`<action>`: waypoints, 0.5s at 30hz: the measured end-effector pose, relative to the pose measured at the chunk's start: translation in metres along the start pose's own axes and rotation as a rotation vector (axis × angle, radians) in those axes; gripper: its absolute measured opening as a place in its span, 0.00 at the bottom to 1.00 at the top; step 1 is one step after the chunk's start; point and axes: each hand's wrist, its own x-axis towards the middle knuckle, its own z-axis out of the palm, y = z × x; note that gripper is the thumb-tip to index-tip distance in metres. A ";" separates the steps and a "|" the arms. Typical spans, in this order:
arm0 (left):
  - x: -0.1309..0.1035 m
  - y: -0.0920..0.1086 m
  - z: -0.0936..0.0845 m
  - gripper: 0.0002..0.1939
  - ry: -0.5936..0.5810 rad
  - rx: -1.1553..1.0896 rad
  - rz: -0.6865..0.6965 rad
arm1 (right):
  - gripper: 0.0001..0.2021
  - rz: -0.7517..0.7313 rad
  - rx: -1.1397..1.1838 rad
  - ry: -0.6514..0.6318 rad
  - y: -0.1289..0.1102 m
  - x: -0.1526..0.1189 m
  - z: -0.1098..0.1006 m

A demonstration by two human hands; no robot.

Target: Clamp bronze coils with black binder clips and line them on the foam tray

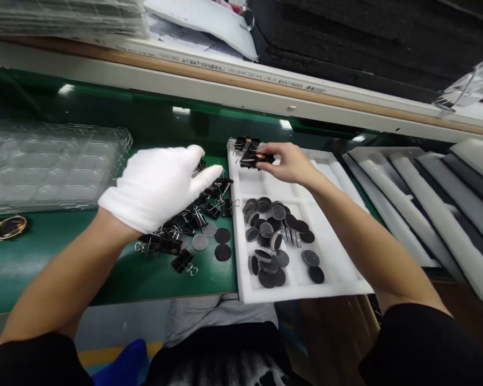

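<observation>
Head view shows two hands (156, 185) (287, 163), many clips (213, 209), one tray (290, 292).

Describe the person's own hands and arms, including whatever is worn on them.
The left hand wears a plain white glove reaching the wrist. The right hand is ungloved, and no watch shows on its wrist. Both forearms are bare below short black sleeves.

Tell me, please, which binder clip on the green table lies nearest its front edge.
It is the black binder clip with silver handles at its right; all the other clips on the table sit farther back from that edge.
</observation>
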 end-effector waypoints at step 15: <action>-0.016 -0.023 -0.037 0.23 0.022 -0.040 -0.017 | 0.17 0.215 -0.279 -0.016 0.054 0.071 0.044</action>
